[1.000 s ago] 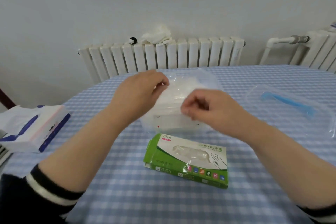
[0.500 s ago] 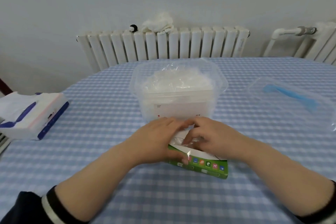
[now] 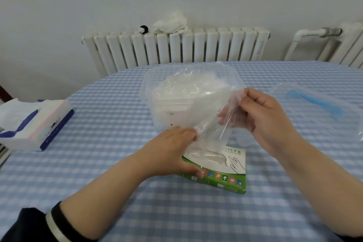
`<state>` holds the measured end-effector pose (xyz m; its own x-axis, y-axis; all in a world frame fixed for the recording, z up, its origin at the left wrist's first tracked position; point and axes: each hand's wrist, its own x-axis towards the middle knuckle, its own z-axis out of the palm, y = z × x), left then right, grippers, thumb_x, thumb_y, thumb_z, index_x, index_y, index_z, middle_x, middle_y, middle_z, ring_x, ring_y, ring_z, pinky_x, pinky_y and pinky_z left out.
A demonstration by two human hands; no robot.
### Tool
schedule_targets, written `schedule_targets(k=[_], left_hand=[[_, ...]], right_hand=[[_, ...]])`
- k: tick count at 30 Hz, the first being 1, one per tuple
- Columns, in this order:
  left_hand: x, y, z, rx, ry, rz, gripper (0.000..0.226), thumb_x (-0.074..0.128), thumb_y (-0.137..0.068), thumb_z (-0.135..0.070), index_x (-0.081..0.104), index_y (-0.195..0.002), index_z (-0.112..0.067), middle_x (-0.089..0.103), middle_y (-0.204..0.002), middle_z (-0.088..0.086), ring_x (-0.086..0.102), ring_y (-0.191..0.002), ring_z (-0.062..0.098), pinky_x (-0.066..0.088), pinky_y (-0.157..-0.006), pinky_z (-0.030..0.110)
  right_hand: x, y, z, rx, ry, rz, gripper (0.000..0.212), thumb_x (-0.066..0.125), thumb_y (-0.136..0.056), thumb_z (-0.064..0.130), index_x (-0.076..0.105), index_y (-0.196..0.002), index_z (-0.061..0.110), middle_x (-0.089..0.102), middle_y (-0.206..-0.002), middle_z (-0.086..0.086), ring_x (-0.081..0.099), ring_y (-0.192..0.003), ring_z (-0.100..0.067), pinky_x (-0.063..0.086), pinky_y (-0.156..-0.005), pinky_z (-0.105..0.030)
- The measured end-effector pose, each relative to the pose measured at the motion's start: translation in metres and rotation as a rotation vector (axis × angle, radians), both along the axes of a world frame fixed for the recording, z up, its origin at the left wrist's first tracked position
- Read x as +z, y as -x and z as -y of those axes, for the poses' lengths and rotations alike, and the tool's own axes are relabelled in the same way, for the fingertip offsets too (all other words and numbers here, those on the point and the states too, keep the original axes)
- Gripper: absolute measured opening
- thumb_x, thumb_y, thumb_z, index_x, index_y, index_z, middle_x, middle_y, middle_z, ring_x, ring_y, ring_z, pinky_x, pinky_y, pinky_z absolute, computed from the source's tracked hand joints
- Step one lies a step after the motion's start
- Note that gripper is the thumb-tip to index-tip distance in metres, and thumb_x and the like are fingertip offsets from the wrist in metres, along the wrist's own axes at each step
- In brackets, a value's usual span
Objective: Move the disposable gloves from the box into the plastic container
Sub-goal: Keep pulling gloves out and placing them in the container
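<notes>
1. Plastic container (image 3: 234, 76): clear, rectangular, lidless, just beyond both hands on the blue checked tablecloth (image 3: 117, 163); heaped with crumpled, whitish translucent gloves up to the rim; small white label on the near wall.
2. Tissue pack (image 3: 37, 124): white with dark blue and pink edges, well off to the left of the left hand.
3. Container lid (image 3: 318, 102): clear, with a blue strip, lying flat to the right of the right hand.
4. Box (image 3: 222, 175): green and white, flat on the cloth under and just right of the left hand; printed outline of a hand on top, more glove film showing through the opening.
5. Glove (image 3: 212, 116): thin, clear, wrinkled sheet stretched between the two hands, above the box and in front of the container wall.
6. Right hand (image 3: 263, 116): raised, fingers curled, pinching the upper end of the glove.
7. Left hand (image 3: 172, 153): lower, palm down on the box, fingertips pinching the lower end of the glove.
</notes>
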<state>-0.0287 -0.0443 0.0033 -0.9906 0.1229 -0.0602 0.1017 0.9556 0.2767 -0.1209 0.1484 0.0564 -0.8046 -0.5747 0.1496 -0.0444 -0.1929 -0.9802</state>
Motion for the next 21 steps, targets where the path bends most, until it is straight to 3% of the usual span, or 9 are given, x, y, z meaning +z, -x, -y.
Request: schedule_targets(k=[2, 4, 6, 8, 11, 14, 17, 19, 21], left_hand=[[0.007, -0.002, 0.002, 0.026, -0.088, 0.093, 0.053, 0.075, -0.068, -0.062, 0.041, -0.103, -0.042, 0.041, -0.097, -0.029, 0.039, -0.088, -0.013, 0.03, -0.073, 0.008], [0.02, -0.003, 0.004, 0.047, -0.302, 0.204, 0.05, 0.071, -0.067, -0.069, 0.039, -0.098, -0.046, 0.044, -0.1, -0.035, 0.043, -0.093, -0.024, 0.038, -0.08, 0.004], [0.033, -0.003, 0.009, -0.004, -0.515, 0.242, 0.072, 0.053, -0.063, -0.09, 0.047, -0.112, -0.038, 0.054, -0.115, -0.026, 0.052, -0.108, -0.009, 0.043, -0.101, 0.02], [0.042, -0.006, 0.014, -0.049, -0.728, 0.21, 0.085, 0.044, -0.069, -0.09, 0.057, -0.112, -0.018, 0.061, -0.12, -0.005, 0.058, -0.111, 0.016, 0.045, -0.105, 0.043], [0.065, -0.006, 0.009, 0.067, -1.007, 0.011, 0.07, 0.06, -0.072, -0.073, 0.057, -0.127, -0.03, 0.069, -0.121, -0.005, 0.065, -0.113, 0.012, 0.052, -0.093, 0.025], [0.075, 0.006, 0.001, 0.178, -1.038, -0.171, 0.056, 0.065, -0.083, -0.047, 0.047, -0.134, -0.034, 0.071, -0.115, -0.004, 0.069, -0.103, 0.011, 0.054, -0.089, 0.026], [0.085, 0.016, -0.004, 0.181, -1.003, -0.193, 0.029, 0.057, -0.096, -0.007, 0.055, -0.117, -0.027, 0.074, -0.108, -0.001, 0.071, -0.097, 0.016, 0.056, -0.084, 0.03], [0.089, 0.023, -0.008, 0.157, -0.916, -0.187, 0.03, 0.047, -0.097, 0.007, 0.064, -0.096, -0.018, 0.075, -0.104, -0.007, 0.071, -0.09, 0.01, 0.055, -0.074, 0.022], [0.092, 0.03, -0.014, 0.164, -0.841, -0.192, 0.042, 0.042, -0.095, 0.009, 0.071, -0.09, -0.021, 0.074, -0.103, -0.013, 0.069, -0.087, 0.003, 0.051, -0.07, 0.018]], right_hand=[[0.008, 0.0, -0.003, 0.004, 0.002, 0.058, 0.029, 0.04, -0.101, 0.014, 0.06, -0.082, 0.004, 0.073, -0.075, -0.014, 0.071, -0.064, -0.026, 0.059, -0.059, -0.031], [0.011, 0.0, -0.005, 0.006, -0.028, 0.115, 0.03, 0.04, -0.101, 0.011, 0.062, -0.083, 0.003, 0.073, -0.076, -0.015, 0.071, -0.061, -0.024, 0.057, -0.054, -0.029], [0.013, 0.0, -0.005, 0.017, -0.061, 0.164, 0.028, 0.042, -0.101, 0.009, 0.063, -0.084, 0.002, 0.073, -0.076, -0.016, 0.07, -0.059, -0.022, 0.057, -0.052, -0.028], [0.014, 0.0, -0.005, 0.049, -0.074, 0.198, 0.027, 0.043, -0.1, 0.009, 0.062, -0.084, 0.002, 0.074, -0.077, -0.016, 0.07, -0.059, -0.022, 0.059, -0.055, -0.03], [0.014, 0.0, -0.005, 0.091, -0.079, 0.226, 0.025, 0.043, -0.099, 0.009, 0.06, -0.082, 0.003, 0.073, -0.077, -0.016, 0.071, -0.06, -0.024, 0.058, -0.056, -0.031], [0.013, 0.001, -0.005, 0.114, -0.094, 0.254, 0.023, 0.045, -0.098, 0.011, 0.061, -0.083, 0.004, 0.073, -0.082, -0.02, 0.07, -0.059, -0.023, 0.059, -0.058, -0.033], [0.01, 0.004, -0.005, 0.149, -0.093, 0.282, 0.018, 0.051, -0.091, 0.016, 0.062, -0.082, 0.005, 0.073, -0.082, -0.02, 0.069, -0.06, -0.021, 0.059, -0.057, -0.032], [0.008, 0.007, -0.005, 0.172, -0.048, 0.33, 0.03, 0.048, -0.091, 0.031, 0.064, -0.082, 0.007, 0.073, -0.084, -0.02, 0.072, -0.067, -0.025, 0.06, -0.061, -0.034], [0.004, 0.01, -0.005, 0.184, 0.047, 0.435, 0.056, 0.036, -0.091, 0.053, 0.066, -0.086, 0.007, 0.073, -0.089, -0.022, 0.073, -0.077, -0.031, 0.059, -0.066, -0.037]])
